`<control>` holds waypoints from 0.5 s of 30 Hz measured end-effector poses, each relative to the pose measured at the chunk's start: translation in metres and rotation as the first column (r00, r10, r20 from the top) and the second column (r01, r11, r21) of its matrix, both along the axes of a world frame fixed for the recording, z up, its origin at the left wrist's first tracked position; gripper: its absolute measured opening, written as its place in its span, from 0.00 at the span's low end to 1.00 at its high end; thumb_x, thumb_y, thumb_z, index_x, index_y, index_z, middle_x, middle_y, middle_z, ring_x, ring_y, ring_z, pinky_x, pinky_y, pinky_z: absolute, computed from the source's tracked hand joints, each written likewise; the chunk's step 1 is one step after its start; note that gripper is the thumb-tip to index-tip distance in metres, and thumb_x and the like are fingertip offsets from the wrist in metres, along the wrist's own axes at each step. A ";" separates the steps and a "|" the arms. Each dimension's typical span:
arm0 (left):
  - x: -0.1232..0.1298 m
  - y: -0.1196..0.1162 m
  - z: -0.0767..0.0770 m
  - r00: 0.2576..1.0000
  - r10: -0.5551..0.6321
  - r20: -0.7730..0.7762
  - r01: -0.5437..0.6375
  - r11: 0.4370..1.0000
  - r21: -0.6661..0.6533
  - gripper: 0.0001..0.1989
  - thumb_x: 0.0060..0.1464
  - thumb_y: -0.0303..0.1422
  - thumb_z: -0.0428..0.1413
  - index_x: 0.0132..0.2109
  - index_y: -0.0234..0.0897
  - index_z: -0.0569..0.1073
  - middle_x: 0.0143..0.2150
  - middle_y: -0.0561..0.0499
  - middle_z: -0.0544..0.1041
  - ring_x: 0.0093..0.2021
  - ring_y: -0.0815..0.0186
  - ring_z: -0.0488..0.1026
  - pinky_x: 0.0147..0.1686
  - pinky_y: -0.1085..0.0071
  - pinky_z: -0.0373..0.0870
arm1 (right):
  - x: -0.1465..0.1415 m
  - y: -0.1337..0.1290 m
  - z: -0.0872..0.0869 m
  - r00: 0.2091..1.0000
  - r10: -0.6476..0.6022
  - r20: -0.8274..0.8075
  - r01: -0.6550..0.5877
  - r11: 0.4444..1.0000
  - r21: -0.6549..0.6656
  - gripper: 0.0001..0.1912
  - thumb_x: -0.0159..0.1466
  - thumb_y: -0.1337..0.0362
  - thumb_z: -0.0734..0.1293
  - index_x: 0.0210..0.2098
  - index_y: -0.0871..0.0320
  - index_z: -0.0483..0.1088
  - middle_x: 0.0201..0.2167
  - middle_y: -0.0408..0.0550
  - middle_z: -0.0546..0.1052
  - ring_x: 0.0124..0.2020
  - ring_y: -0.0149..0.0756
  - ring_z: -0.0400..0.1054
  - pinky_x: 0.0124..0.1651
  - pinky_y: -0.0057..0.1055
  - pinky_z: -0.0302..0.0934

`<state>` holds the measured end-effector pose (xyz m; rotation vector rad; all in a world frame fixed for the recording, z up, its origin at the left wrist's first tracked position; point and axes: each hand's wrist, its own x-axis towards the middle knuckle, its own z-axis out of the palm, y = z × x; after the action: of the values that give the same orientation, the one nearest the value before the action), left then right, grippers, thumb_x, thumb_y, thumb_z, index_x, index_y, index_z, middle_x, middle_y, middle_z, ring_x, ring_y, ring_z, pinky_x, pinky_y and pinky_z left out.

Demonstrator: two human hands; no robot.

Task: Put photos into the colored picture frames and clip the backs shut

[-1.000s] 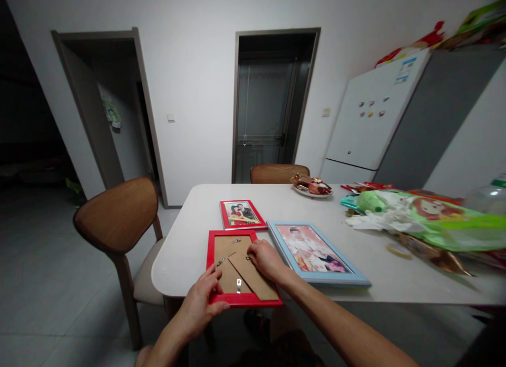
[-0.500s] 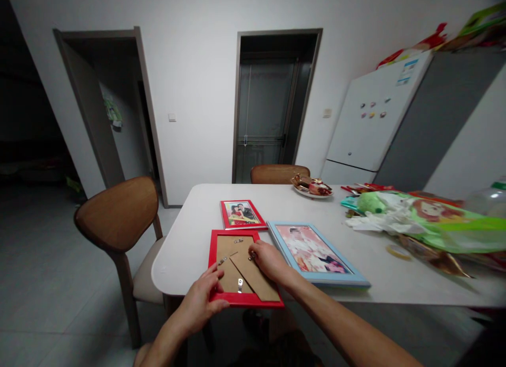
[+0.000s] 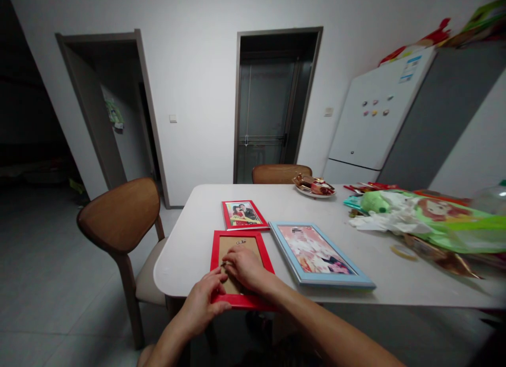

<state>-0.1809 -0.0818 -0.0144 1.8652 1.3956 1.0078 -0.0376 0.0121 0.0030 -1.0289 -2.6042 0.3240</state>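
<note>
A red picture frame lies face down at the table's near edge, its brown backing board showing. My left hand grips its lower left corner, fingers on the left side and thumb along the bottom. My right hand reaches over the backing, fingers pinched at a small metal clip by the left edge. Another metal piece, a hanger, sits near the top of the board. The stand flap is hidden under my right hand and wrist. Just beyond lies a smaller red photo frame, face up.
A light blue photo frame lies to the right, close to my right forearm. A tape roll, a green plastic bag and crumpled tissue fill the right side. A plate of wrapped items stands farther back. A wooden chair is at left.
My right hand has moved left across the backing, from the right-hand side to the clip at the left edge. My left hand keeps its place on the frame's corner.
</note>
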 end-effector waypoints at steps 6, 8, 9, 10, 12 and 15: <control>0.000 0.000 0.000 1.000 0.008 -0.004 -0.008 1.000 -0.003 0.05 0.37 0.26 0.57 0.27 0.38 0.69 0.49 0.47 0.69 0.55 0.58 0.58 0.51 0.66 0.55 | -0.022 0.011 -0.015 0.996 -0.089 0.016 0.087 0.991 0.105 0.12 0.57 0.63 0.58 0.27 0.59 0.72 0.28 0.48 0.71 0.33 0.34 0.61 0.36 0.27 0.51; 0.000 -0.001 -0.001 1.000 0.005 0.001 -0.005 1.000 -0.002 0.05 0.37 0.26 0.57 0.27 0.39 0.69 0.49 0.47 0.69 0.55 0.58 0.58 0.52 0.65 0.54 | -0.026 0.014 -0.017 0.991 -0.132 0.018 0.129 0.986 0.105 0.13 0.57 0.64 0.57 0.27 0.60 0.72 0.28 0.50 0.71 0.32 0.34 0.62 0.34 0.27 0.51; 0.000 -0.001 -0.001 1.000 0.003 0.001 -0.003 1.000 -0.006 0.05 0.38 0.26 0.57 0.27 0.39 0.69 0.49 0.47 0.69 0.55 0.58 0.57 0.52 0.65 0.54 | -0.027 0.015 -0.018 0.990 -0.141 0.020 0.139 0.985 0.101 0.13 0.57 0.64 0.56 0.27 0.60 0.72 0.28 0.50 0.71 0.31 0.34 0.62 0.33 0.27 0.51; 0.000 -0.001 -0.001 1.000 0.002 -0.001 -0.002 1.000 -0.014 0.06 0.38 0.26 0.57 0.27 0.39 0.69 0.49 0.47 0.69 0.56 0.58 0.57 0.52 0.64 0.54 | -0.027 0.016 -0.018 0.990 -0.138 0.022 0.136 0.987 0.091 0.13 0.57 0.64 0.56 0.27 0.60 0.72 0.28 0.50 0.71 0.31 0.33 0.62 0.33 0.27 0.51; -0.001 -0.002 -0.001 1.000 0.001 -0.012 -0.002 0.999 -0.039 0.05 0.38 0.27 0.57 0.28 0.38 0.69 0.50 0.46 0.69 0.56 0.58 0.56 0.52 0.64 0.54 | -0.022 0.016 -0.016 0.995 -0.103 0.010 0.103 0.993 0.050 0.12 0.56 0.65 0.58 0.30 0.59 0.72 0.28 0.49 0.71 0.32 0.33 0.63 0.35 0.26 0.52; -0.001 -0.002 -0.001 1.000 -0.002 -0.027 0.000 0.998 -0.063 0.05 0.39 0.27 0.56 0.28 0.38 0.68 0.50 0.46 0.68 0.56 0.58 0.56 0.51 0.65 0.55 | -0.004 0.010 -0.008 0.999 0.018 -0.041 -0.019 0.999 -0.026 0.12 0.55 0.66 0.59 0.36 0.57 0.71 0.33 0.49 0.71 0.37 0.34 0.62 0.39 0.26 0.53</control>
<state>-0.1819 -0.0839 -0.0153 1.8399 1.4253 0.9309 -0.0416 0.0224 -0.0054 -0.9966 -2.5811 0.3813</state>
